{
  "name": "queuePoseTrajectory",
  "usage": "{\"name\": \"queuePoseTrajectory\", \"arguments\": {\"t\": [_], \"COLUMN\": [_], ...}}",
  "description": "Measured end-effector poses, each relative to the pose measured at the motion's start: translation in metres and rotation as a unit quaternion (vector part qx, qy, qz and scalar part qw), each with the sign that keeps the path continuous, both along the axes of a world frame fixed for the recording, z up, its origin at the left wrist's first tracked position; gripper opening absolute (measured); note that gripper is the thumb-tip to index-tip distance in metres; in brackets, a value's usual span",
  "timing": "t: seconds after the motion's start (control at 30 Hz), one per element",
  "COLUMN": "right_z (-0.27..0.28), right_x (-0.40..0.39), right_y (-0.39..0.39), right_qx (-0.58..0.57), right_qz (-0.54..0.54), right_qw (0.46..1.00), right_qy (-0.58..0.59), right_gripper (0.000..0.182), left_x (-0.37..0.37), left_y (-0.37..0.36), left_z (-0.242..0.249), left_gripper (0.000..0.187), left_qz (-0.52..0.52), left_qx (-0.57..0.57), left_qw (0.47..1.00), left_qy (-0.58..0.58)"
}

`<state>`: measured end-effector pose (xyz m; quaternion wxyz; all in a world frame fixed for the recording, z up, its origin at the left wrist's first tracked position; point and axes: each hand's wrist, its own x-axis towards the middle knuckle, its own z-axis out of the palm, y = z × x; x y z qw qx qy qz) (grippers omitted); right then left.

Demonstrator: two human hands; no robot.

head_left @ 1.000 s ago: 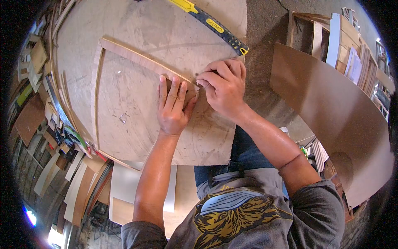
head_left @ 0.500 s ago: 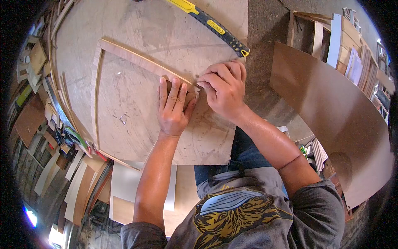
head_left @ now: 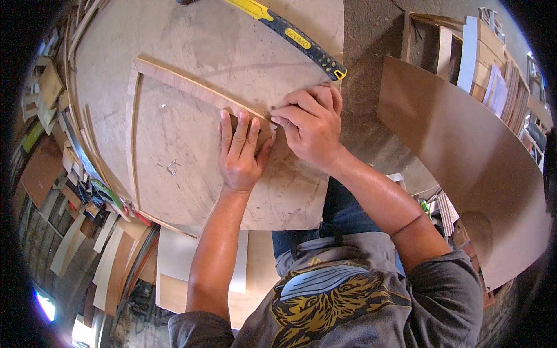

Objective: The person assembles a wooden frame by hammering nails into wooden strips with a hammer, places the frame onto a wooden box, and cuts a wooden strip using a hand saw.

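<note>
My left hand point(head_left: 239, 167) lies over the near end of a thin wooden strip point(head_left: 188, 85), its fingers across the strip and its thumb by the end, holding it against the plywood board point(head_left: 278, 197). At the same end, my right hand point(head_left: 313, 126) has thumb and forefinger pinched together. Whatever sits in that pinch is too small to make out. The strip's far end meets a second wooden strip point(head_left: 132, 139) at a corner. Several small nails point(head_left: 172, 167) lie loose on the board, left of my left hand. A hammer point(head_left: 299, 39) with a yellow and black handle rests beyond my right hand.
A large curved-looking brown panel point(head_left: 458, 156) stands to the right of the board. Behind it are stacked boards point(head_left: 493, 64). Wood offcuts point(head_left: 110, 261) crowd the left side. A white sheet point(head_left: 185, 255) lies below the board's near edge.
The board, strips and hammer appear shifted slightly left in the view. Both hands keep nearly the same places at the strip's end, the right still pinching.
</note>
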<state>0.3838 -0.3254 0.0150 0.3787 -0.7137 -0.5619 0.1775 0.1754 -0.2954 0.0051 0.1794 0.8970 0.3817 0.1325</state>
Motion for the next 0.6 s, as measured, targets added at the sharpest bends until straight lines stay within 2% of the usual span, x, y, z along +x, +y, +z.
{"name": "queuePoseTrajectory", "arguments": {"t": [0.6], "right_z": [0.0021], "right_x": [0.0020], "right_y": [0.0016], "right_qx": [-0.031], "right_qz": [0.029], "right_qw": [0.999], "right_qy": [-0.005], "right_gripper": [0.010], "left_x": [-0.0005], "left_y": [-0.0005], "left_z": [0.0010], "left_gripper": [0.056], "left_qz": [-0.001], "left_qx": [0.001], "left_qw": [1.000], "left_qy": [0.019]}}
